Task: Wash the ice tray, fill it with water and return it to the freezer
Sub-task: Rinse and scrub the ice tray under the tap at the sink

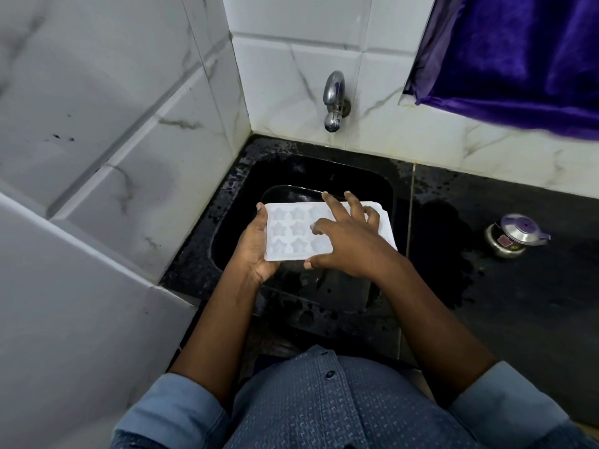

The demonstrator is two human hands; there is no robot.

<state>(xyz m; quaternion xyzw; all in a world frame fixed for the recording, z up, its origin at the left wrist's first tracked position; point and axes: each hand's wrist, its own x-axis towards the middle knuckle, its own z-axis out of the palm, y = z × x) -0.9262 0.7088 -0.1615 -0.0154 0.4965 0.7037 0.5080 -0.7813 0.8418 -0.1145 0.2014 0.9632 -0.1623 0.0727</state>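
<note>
Black worktop and sink: ice tray lies lengthwise left-to-right, short of the tap; left hand grips its left edge, right hand rests spread on top.

You face a corner of white, grey-veined wall tiles. Below them a wet black stone counter holds a black sink, with a chrome tap on the back wall above it. A purple curtain hangs at your upper right.
</note>
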